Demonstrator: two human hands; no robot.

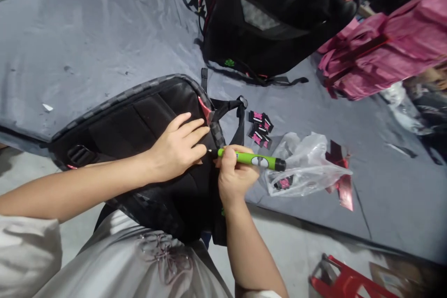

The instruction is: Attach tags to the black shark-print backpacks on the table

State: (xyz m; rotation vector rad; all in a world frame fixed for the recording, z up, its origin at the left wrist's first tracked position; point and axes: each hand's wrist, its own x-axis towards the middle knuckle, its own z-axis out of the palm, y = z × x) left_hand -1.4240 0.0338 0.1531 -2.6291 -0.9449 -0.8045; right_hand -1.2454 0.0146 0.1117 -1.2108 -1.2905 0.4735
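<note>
A black backpack (139,121) with checkered trim lies in front of me, partly over the table's near edge. My left hand (181,144) rests on its panel with the fingers stretched out and apart. In my right hand (239,172) is a green marker pen (249,158), gripped between thumb and fingers. Its pale tip points left, close to my left hand and over the bag; whether it touches the fabric I cannot tell. A black strap (226,107) with a buckle runs from the bag's right edge just beyond the pen.
Several black and pink tags (260,128) lie right of the bag, beside a clear plastic bag (303,163) and red shiny strips (344,186). Another black backpack (272,18) stands behind. Pink bags (384,46) are at the right. A red stool (349,279) is on the floor.
</note>
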